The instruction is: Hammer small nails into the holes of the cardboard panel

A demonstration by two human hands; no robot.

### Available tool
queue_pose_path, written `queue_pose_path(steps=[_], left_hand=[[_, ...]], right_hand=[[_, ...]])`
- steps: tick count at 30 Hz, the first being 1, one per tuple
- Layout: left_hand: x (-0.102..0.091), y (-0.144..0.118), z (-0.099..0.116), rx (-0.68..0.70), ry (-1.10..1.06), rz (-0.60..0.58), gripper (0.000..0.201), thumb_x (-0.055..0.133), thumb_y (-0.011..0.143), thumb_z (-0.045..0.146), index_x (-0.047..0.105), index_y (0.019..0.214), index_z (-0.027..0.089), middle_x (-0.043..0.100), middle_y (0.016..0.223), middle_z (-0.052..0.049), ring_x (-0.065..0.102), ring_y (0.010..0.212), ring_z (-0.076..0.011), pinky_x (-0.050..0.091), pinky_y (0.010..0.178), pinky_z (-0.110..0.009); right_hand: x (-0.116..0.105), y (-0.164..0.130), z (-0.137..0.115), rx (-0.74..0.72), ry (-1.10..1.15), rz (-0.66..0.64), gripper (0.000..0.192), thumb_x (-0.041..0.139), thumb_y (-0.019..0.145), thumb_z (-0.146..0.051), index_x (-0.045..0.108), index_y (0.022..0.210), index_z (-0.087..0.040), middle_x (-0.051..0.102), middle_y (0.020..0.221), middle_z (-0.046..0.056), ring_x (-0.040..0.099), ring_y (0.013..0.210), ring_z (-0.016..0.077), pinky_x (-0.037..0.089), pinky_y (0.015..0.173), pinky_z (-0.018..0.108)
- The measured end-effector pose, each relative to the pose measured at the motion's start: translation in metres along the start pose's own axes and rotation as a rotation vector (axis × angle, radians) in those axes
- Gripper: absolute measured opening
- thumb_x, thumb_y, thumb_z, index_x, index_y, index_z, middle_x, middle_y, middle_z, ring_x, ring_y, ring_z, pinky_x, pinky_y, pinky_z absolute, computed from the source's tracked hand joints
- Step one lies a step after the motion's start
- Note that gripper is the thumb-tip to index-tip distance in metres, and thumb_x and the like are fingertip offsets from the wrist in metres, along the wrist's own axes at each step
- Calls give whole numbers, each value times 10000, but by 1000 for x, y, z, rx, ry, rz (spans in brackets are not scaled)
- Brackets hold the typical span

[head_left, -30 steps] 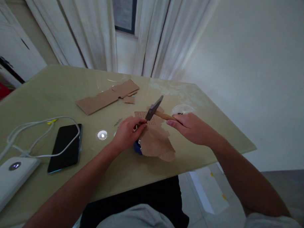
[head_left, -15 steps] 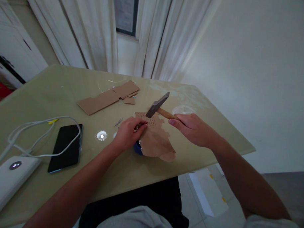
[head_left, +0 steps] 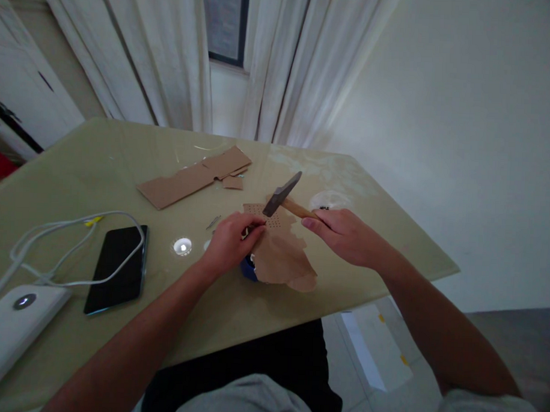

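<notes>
My right hand (head_left: 346,235) grips the wooden handle of a small hammer (head_left: 282,194), whose dark metal head hangs just above a torn piece of brown leather-like sheet (head_left: 282,254) with rows of small holes near its far edge. My left hand (head_left: 232,240) rests on the sheet's left edge with fingers pinched together close under the hammer head; what it pinches is too small to tell. A blue object (head_left: 249,269) peeks out from under the sheet beside my left hand.
On the olive table (head_left: 100,158) lie cardboard strips (head_left: 192,174) at the back, a black phone (head_left: 117,268) with a white cable (head_left: 61,234) over it, a white power bank (head_left: 13,317) at front left, and a clear dish (head_left: 332,199) behind my right hand.
The hammer head rose half a second ago and has come back down toward the punched area. My left hand stays in place on the sheet.
</notes>
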State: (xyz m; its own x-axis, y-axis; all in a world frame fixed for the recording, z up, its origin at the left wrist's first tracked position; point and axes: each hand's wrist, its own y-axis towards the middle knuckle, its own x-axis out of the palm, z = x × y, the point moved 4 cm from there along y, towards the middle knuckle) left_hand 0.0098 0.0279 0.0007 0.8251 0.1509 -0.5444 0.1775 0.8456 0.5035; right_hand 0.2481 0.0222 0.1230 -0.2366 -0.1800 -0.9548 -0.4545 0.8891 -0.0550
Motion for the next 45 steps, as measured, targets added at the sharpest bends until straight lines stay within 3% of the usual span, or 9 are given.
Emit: queue_pose_path(steps=[3,9,15,21,27,34,40,45], left_hand=[[0,0,0,-3,1,-9,184,691,1045,339,842,1069,237,838,954,-55,731,843,-228,603,815,-360],[0,-1,-1,-4,-7,5,176,693,1037,328,839,1086,244,837,949,-53,731,834,-221,612,832,-363],[0,0,-1,-26,-26,-4,177,704,1033,345,842,1079,243,840,946,-51,727,816,-219,604,795,-357],[0,0,1,-19,-33,11,163,709,1027,321,846,1066,243,837,942,-50,721,815,-217,604,819,-363],[1,-2,1,-18,-23,12,132,722,1021,311,835,1043,247,816,926,-45,719,841,-223,588,801,-353],[-1,-2,2,-12,-70,-8,225,776,977,336,824,1179,250,838,1031,-48,710,850,-212,586,804,-359],[-1,-3,2,-6,-71,-40,301,826,955,389,799,1203,221,811,1033,-57,697,879,-226,554,791,-363],[-2,-3,2,-12,-80,-32,283,834,949,374,786,1180,218,805,1034,-53,693,876,-224,565,825,-373]], right_hand=[[5,1,-1,9,-30,-28,504,462,1165,-544,519,771,-234,585,715,19,568,709,192,293,699,346],[-3,-2,1,-12,39,58,556,432,1167,-617,521,770,-237,571,689,3,539,671,180,300,690,343],[6,-2,2,3,-38,-17,516,452,1170,-564,534,781,-235,608,729,25,577,713,195,300,701,348],[-1,-3,3,7,63,74,554,431,1168,-620,528,779,-238,570,697,0,548,686,182,304,692,345],[11,-4,3,-21,-62,-32,511,448,1174,-564,549,800,-230,611,752,29,555,723,196,273,703,359],[3,-6,5,-10,39,38,545,436,1170,-595,520,766,-238,605,703,12,553,677,180,306,684,343],[16,-2,8,-3,6,-94,511,453,1176,-544,567,792,-227,651,775,35,603,749,197,330,721,346],[9,-3,8,-25,22,-33,518,452,1175,-551,547,778,-231,631,748,23,566,709,187,319,701,349]])
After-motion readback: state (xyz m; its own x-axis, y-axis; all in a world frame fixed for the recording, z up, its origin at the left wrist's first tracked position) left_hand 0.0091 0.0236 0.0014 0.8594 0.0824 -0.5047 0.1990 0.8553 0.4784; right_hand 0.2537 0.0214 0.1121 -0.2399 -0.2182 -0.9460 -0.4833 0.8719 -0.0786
